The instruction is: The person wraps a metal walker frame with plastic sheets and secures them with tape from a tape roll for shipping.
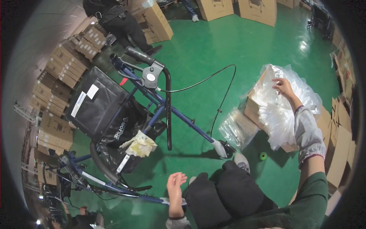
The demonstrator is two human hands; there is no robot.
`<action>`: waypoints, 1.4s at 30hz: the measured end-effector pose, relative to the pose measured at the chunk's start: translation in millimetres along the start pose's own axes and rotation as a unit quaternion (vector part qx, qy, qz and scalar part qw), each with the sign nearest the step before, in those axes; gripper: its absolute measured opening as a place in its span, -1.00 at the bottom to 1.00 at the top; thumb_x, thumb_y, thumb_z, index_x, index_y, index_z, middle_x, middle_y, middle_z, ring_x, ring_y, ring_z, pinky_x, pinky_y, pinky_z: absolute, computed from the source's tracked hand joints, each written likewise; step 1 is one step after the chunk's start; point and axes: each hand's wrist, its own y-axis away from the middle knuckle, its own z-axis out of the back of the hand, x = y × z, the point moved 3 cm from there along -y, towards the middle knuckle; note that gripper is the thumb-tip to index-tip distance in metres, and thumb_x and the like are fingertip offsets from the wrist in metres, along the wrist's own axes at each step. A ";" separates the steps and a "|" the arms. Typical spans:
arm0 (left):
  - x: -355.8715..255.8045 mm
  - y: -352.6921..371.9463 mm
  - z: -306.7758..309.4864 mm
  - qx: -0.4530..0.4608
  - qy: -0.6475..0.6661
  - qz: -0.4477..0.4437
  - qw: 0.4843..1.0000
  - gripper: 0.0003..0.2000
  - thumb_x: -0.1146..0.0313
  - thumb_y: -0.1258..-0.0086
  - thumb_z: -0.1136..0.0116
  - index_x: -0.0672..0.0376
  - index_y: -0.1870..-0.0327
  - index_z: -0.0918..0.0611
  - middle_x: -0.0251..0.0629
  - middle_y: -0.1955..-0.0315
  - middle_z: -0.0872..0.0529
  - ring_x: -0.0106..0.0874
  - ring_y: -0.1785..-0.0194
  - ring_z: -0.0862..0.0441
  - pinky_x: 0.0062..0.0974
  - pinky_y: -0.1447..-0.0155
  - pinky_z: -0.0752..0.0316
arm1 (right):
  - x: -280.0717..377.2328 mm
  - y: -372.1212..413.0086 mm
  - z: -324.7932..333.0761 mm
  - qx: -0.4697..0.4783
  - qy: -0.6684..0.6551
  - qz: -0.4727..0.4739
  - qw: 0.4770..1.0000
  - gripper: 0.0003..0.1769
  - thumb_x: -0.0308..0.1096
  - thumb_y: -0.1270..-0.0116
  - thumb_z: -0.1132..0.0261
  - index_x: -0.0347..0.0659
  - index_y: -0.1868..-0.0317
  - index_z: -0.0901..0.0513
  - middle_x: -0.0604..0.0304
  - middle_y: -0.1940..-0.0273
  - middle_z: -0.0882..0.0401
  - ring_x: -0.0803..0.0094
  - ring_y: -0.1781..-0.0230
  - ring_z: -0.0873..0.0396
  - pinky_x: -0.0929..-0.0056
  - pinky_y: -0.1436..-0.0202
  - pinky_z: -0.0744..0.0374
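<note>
My right hand (284,88) reaches over a pile of clear plastic bags (282,114) that spills from an open cardboard box (253,110). Its fingers are bent and apart, with nothing visible between them. My left hand (175,191) hangs beside my knee, fingers loosely stretched and holding nothing. In front of me on the left stands a blue-framed rollator (179,114) with a black handgrip (139,55), a brake lever and a black cable (225,70) looping out to the right. A black fabric seat bag (99,103) and a crumpled yellowish cloth (141,145) are on it.
More flat plastic bags (238,128) lie against the box. A small green roll (263,155) is on the floor near my shoe (241,162). Stacked cartons (63,63) line the left, and large cartons (215,8) stand at the back. Another person (122,26) stands behind the rollator.
</note>
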 end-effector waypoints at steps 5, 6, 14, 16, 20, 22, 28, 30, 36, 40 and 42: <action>-3.0 -1.5 14.3 -0.015 0.019 -0.026 0.999 -0.78 0.25 -0.51 -0.12 0.25 0.08 -0.59 -0.04 0.22 -0.72 -0.31 0.18 -0.73 -0.50 0.04 -0.63 | 13.9 -0.1 0.1 -0.036 -0.029 -0.039 0.998 -0.40 -0.49 -0.12 -0.37 -0.21 -0.23 -0.51 0.09 0.40 -0.67 0.38 0.69 -0.53 0.49 0.54 -0.51; -6.0 -0.2 17.6 -0.018 0.022 -0.030 0.999 -0.77 0.25 -0.51 -0.12 0.25 0.08 -0.59 -0.04 0.23 -0.72 -0.31 0.18 -0.73 -0.50 0.04 -0.63 | 21.7 3.6 1.2 -0.037 -0.034 -0.039 0.998 -0.41 -0.49 -0.12 -0.37 -0.23 -0.23 -0.50 0.07 0.39 -0.67 0.37 0.69 -0.53 0.49 0.53 -0.50; -68.4 6.3 -4.9 0.017 0.030 -0.123 0.992 -0.83 0.32 -0.44 -0.24 0.15 0.06 -0.66 -0.27 0.11 -0.72 -0.48 0.02 -0.64 -0.55 -0.08 -0.54 | 209.1 100.2 12.8 0.099 0.033 0.230 0.968 -0.87 -0.39 -0.39 -0.27 -0.19 0.35 -0.65 0.31 0.46 -0.61 0.58 0.49 -0.51 0.60 0.44 -0.44; -89.7 14.2 -22.5 0.052 0.030 -0.165 0.984 -0.72 0.35 -0.38 -0.31 0.14 -0.06 -0.61 -0.26 -0.03 -0.66 -0.50 -0.11 -0.56 -0.56 -0.09 -0.54 | 260.8 145.1 0.5 0.156 0.052 0.277 0.947 -0.87 -0.40 -0.39 -0.27 -0.18 0.35 -0.66 0.31 0.45 -0.65 0.56 0.45 -0.53 0.57 0.34 -0.45; -150.0 37.1 -59.0 0.158 0.029 -0.276 0.947 -0.35 0.35 -0.25 -0.43 0.07 -0.39 -0.42 -0.26 -0.35 -0.45 -0.47 -0.39 -0.37 -0.60 -0.02 -0.53 | 341.9 234.9 -40.8 0.297 0.057 0.364 0.881 -0.90 -0.41 -0.37 -0.29 -0.15 0.32 -0.71 0.30 0.40 -0.70 0.52 0.39 -0.58 0.52 0.28 -0.47; -156.5 42.7 -60.2 0.194 0.067 -0.277 0.939 -0.37 0.36 -0.26 -0.40 0.05 -0.37 -0.43 -0.36 -0.32 -0.47 -0.52 -0.37 -0.37 -0.64 0.05 -0.48 | 364.9 266.7 -62.7 0.348 0.049 0.386 0.853 -0.90 -0.39 -0.40 -0.29 -0.16 0.29 -0.72 0.30 0.34 -0.71 0.52 0.36 -0.58 0.52 0.27 -0.45; -148.2 56.5 -18.9 0.209 0.243 -0.204 0.925 -0.93 0.40 -0.37 -0.26 0.11 0.25 -0.59 -0.35 0.35 -0.64 -0.39 0.20 -0.71 -0.50 0.19 -0.63 | 394.1 326.2 -124.5 0.407 -0.107 0.395 0.817 -0.87 -0.31 -0.41 -0.28 -0.16 0.13 -0.64 0.34 0.35 -0.58 0.60 0.37 -0.46 0.59 0.26 -0.41; -141.5 58.4 0.6 0.158 0.272 -0.200 0.928 -0.87 0.37 -0.34 -0.32 0.11 0.39 -0.60 -0.38 0.47 -0.63 -0.35 0.32 -0.73 -0.44 0.14 -0.67 | 391.8 339.7 -149.6 0.437 -0.198 0.355 0.803 -0.66 -0.32 -0.38 -0.28 -0.14 -0.14 -0.57 0.39 0.35 -0.45 0.64 0.33 -0.38 0.62 0.18 -0.37; -122.7 69.4 48.3 0.035 0.265 -0.228 0.936 -0.84 0.32 -0.39 -0.25 0.20 0.38 -0.64 -0.28 0.42 -0.70 -0.41 0.32 -0.70 -0.43 0.08 -0.68 | 380.8 382.7 -215.4 0.565 -0.284 0.147 0.761 -0.40 0.09 -0.53 -0.07 -0.15 -0.36 -0.49 0.20 -0.04 -0.66 0.49 0.08 -0.55 0.51 0.03 -0.52; -105.2 72.8 87.5 -0.030 0.301 -0.196 0.933 -0.82 0.27 -0.45 -0.17 0.22 0.22 -0.66 -0.21 0.37 -0.71 -0.36 0.25 -0.73 -0.47 0.16 -0.68 | 391.6 387.8 -230.9 0.539 -0.430 0.091 0.718 -0.49 -0.05 -0.54 -0.08 -0.21 -0.30 -0.50 0.13 -0.06 -0.66 0.33 -0.04 -0.60 0.34 -0.19 -0.53; -98.0 72.0 109.0 -0.060 0.308 -0.194 0.929 -0.80 0.27 -0.46 -0.17 0.24 0.19 -0.66 -0.17 0.37 -0.70 -0.35 0.26 -0.73 -0.51 0.22 -0.68 | 402.0 385.9 -236.3 0.538 -0.468 0.064 0.698 -0.51 -0.09 -0.56 -0.05 -0.26 -0.30 -0.47 0.08 -0.01 -0.69 0.19 0.01 -0.67 0.23 -0.26 -0.54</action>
